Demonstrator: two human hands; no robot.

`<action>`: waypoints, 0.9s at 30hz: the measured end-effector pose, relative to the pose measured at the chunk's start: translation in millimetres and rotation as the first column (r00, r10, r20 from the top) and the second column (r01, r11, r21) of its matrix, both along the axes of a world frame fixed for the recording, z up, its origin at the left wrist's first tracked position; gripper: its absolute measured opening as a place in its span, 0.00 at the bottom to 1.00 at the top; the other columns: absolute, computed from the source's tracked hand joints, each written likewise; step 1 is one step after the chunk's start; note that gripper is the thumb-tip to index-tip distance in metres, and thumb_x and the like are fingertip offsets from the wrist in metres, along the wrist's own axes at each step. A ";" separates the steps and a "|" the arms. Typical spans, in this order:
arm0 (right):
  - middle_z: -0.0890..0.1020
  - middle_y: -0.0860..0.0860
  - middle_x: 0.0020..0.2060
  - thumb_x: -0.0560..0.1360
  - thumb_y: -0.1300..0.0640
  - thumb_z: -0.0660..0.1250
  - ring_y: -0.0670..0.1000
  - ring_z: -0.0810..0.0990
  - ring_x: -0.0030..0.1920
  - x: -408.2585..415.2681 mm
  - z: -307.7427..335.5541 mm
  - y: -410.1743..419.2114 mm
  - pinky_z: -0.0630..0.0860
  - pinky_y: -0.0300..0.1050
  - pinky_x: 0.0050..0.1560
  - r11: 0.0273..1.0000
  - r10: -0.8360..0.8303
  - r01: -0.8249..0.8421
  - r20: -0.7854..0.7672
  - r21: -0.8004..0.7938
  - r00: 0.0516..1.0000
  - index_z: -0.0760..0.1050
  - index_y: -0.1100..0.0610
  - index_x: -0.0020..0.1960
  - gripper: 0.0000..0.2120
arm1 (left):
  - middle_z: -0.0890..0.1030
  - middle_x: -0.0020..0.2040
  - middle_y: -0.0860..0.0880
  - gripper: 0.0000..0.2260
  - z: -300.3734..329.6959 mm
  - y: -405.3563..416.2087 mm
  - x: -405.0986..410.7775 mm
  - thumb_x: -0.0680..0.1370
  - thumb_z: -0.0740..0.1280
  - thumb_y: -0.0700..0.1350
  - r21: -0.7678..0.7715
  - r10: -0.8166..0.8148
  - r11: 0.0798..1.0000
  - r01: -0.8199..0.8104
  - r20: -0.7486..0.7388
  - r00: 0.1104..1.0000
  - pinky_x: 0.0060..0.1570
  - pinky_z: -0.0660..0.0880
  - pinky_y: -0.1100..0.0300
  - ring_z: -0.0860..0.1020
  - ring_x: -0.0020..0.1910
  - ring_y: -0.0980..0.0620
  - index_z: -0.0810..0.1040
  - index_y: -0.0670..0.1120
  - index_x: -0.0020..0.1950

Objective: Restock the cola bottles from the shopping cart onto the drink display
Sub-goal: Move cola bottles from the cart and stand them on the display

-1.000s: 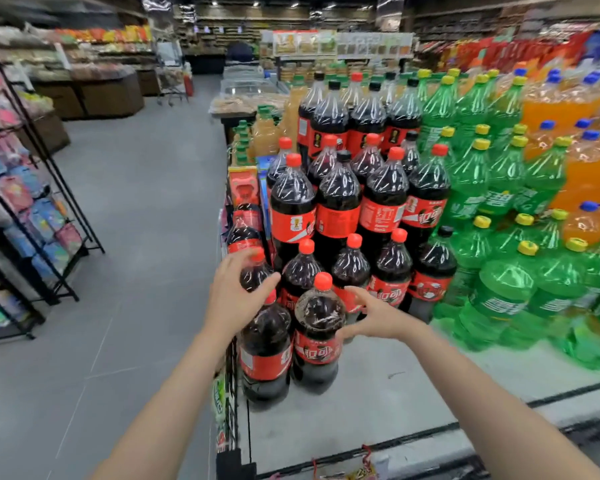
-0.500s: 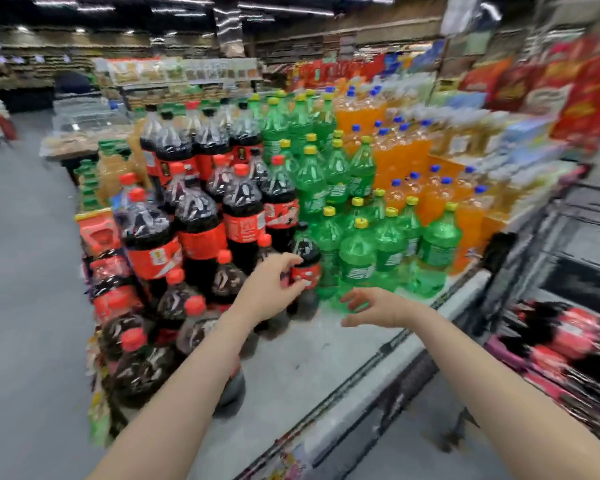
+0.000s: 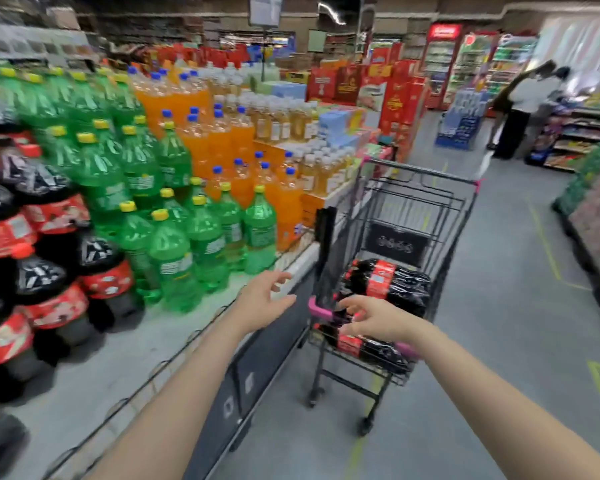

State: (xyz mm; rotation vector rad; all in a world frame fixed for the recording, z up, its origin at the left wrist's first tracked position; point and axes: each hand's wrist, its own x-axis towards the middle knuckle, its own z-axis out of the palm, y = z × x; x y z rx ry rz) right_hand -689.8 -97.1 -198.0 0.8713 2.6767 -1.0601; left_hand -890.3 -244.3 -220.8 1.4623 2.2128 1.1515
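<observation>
While both bare arms stretched forward from the bottom of the view, the left hand hung over the front edge of the pale grey drink display platform, its fingers spread loosely and gripping nothing. The right hand reached over the pink-capped handle of the black wire shopping cart, fingers fanned wide and empty, just above the dark plastic cola bottles with red labels that lay on their sides in the cart's basket. Whether the fingertips touched a bottle could not be told through the blur.

To the left, upright cola bottles with red caps stood stacked in tiers on the platform. Beside them rose green plastic soda bottles with yellow caps, then orange soda bottles with blue caps, and pale amber drink bottles with white caps further along. The cart stood on the grey floor just beside the platform's end.

Beyond, red cardboard cartons were piled high, lit drink coolers lined the back wall, and two people stood at shelves far right.
</observation>
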 end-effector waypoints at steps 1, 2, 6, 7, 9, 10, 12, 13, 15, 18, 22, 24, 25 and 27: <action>0.73 0.51 0.64 0.73 0.48 0.70 0.49 0.75 0.60 14.7 -0.8 13.4 0.71 0.42 0.61 1.000 -0.016 0.016 0.003 0.002 1.000 0.66 0.50 0.70 0.28 | 0.75 0.54 0.50 0.17 1.0 17.1 12.9 0.75 0.70 0.44 0.003 -0.015 1.000 0.015 0.015 1.000 0.55 0.72 0.57 0.76 0.53 0.51 0.74 0.46 0.63; 0.72 0.50 0.65 0.73 0.47 0.70 0.48 0.75 0.60 27.0 -2.0 26.7 0.71 0.41 0.60 1.000 -0.031 0.031 0.003 0.002 1.000 0.66 0.49 0.70 0.28 | 0.75 0.55 0.50 0.17 1.2 33.2 24.2 0.75 0.69 0.44 0.004 -0.033 0.999 0.033 0.018 0.999 0.54 0.71 0.58 0.75 0.53 0.51 0.74 0.46 0.64; 0.71 0.50 0.66 0.74 0.48 0.69 0.47 0.73 0.58 61.6 -6.2 76.5 0.71 0.41 0.59 0.997 -0.083 0.083 -0.012 -0.001 0.996 0.64 0.49 0.71 0.28 | 0.74 0.60 0.49 0.17 -0.7 91.0 58.1 0.77 0.67 0.46 -0.051 -0.091 0.994 0.093 0.049 0.995 0.56 0.72 0.57 0.75 0.55 0.52 0.73 0.48 0.65; 0.71 0.50 0.66 0.73 0.48 0.69 0.47 0.73 0.58 66.0 -7.4 87.6 0.71 0.41 0.58 0.995 -0.102 0.101 -0.017 -0.014 0.995 0.64 0.49 0.71 0.28 | 0.74 0.60 0.49 0.17 -1.4 103.3 62.3 0.77 0.67 0.46 -0.068 -0.101 0.992 0.104 0.046 0.994 0.57 0.72 0.56 0.74 0.56 0.52 0.72 0.48 0.66; 0.70 0.50 0.66 0.73 0.47 0.69 0.47 0.73 0.58 69.5 -10.9 110.3 0.70 0.41 0.58 0.991 -0.129 0.128 -0.027 -0.042 0.991 0.63 0.48 0.71 0.29 | 0.74 0.60 0.50 0.17 -3.4 128.4 64.4 0.77 0.66 0.47 -0.090 -0.110 0.989 0.114 0.041 0.993 0.58 0.73 0.55 0.74 0.56 0.52 0.72 0.49 0.66; 0.69 0.50 0.67 0.73 0.47 0.69 0.47 0.72 0.58 69.1 -12.4 121.4 0.70 0.41 0.58 0.989 -0.138 0.136 -0.034 -0.052 0.990 0.63 0.48 0.71 0.29 | 0.74 0.59 0.51 0.17 -4.3 140.9 63.3 0.77 0.66 0.47 -0.095 -0.109 0.989 0.113 0.044 0.993 0.57 0.72 0.57 0.74 0.56 0.53 0.72 0.50 0.66; 0.68 0.49 0.68 0.73 0.49 0.69 0.48 0.71 0.61 65.4 -16.1 144.5 0.69 0.40 0.58 0.987 -0.152 0.149 -0.046 -0.066 0.987 0.62 0.49 0.72 0.30 | 0.73 0.58 0.53 0.17 -7.7 167.2 58.4 0.78 0.65 0.48 -0.105 -0.108 0.988 0.112 0.043 0.993 0.54 0.71 0.61 0.74 0.55 0.54 0.72 0.51 0.66; 0.68 0.49 0.68 0.74 0.50 0.69 0.48 0.70 0.63 62.5 -18.1 156.8 0.67 0.39 0.58 0.987 -0.149 0.146 -0.051 -0.065 0.987 0.61 0.50 0.72 0.30 | 0.73 0.58 0.53 0.16 -9.9 180.9 54.9 0.78 0.65 0.48 -0.108 -0.112 0.987 0.117 0.047 0.993 0.54 0.70 0.61 0.74 0.55 0.55 0.72 0.51 0.66; 0.68 0.48 0.67 0.74 0.50 0.69 0.49 0.69 0.67 54.5 -22.0 182.8 0.66 0.37 0.58 0.990 -0.140 0.138 -0.048 -0.037 0.989 0.61 0.52 0.73 0.31 | 0.73 0.59 0.52 0.16 -16.0 209.4 45.2 0.78 0.64 0.48 -0.109 -0.126 0.985 0.133 0.066 0.990 0.54 0.70 0.61 0.74 0.55 0.55 0.71 0.52 0.66; 0.69 0.46 0.68 0.69 0.43 0.71 0.48 0.67 0.69 39.6 -28.7 227.0 0.67 0.44 0.68 0.984 -0.174 0.175 -0.086 0.010 0.981 0.63 0.50 0.72 0.35 | 0.73 0.59 0.52 0.16 -22.9 254.9 26.9 0.78 0.65 0.48 -0.112 -0.141 0.982 0.150 0.084 0.986 0.54 0.70 0.61 0.74 0.55 0.55 0.71 0.52 0.65; 0.68 0.45 0.68 0.69 0.43 0.72 0.47 0.66 0.69 19.2 -32.7 279.6 0.66 0.46 0.69 0.978 -0.198 0.202 -0.082 0.045 0.977 0.62 0.50 0.72 0.37 | 0.72 0.58 0.53 0.17 -27.2 312.7 3.1 0.77 0.66 0.49 -0.146 -0.157 0.974 0.173 0.113 0.981 0.53 0.69 0.63 0.73 0.55 0.55 0.71 0.53 0.66; 0.67 0.48 0.70 0.68 0.40 0.71 0.48 0.66 0.70 11.3 -37.0 303.9 0.65 0.48 0.69 0.975 -0.206 0.210 -0.063 0.074 0.977 0.61 0.50 0.73 0.39 | 0.72 0.57 0.54 0.17 -30.4 338.6 -6.9 0.77 0.66 0.50 -0.157 -0.152 0.973 0.170 0.116 0.982 0.51 0.68 0.64 0.73 0.55 0.56 0.70 0.53 0.66; 0.66 0.49 0.71 0.67 0.38 0.71 0.49 0.66 0.70 8.6 -39.9 316.0 0.65 0.48 0.70 0.974 -0.208 0.211 -0.049 0.080 0.977 0.60 0.50 0.73 0.40 | 0.72 0.57 0.54 0.17 -32.2 349.7 -10.2 0.77 0.66 0.50 -0.164 -0.149 0.972 0.167 0.117 0.982 0.50 0.67 0.65 0.73 0.56 0.56 0.70 0.53 0.66; 0.65 0.49 0.72 0.67 0.38 0.71 0.50 0.64 0.71 4.1 -45.1 337.6 0.64 0.51 0.71 0.976 -0.205 0.205 -0.018 0.074 0.979 0.59 0.49 0.74 0.41 | 0.72 0.57 0.55 0.18 -36.8 368.6 -15.4 0.77 0.66 0.50 -0.181 -0.150 0.969 0.168 0.112 0.982 0.51 0.67 0.66 0.73 0.56 0.56 0.70 0.53 0.66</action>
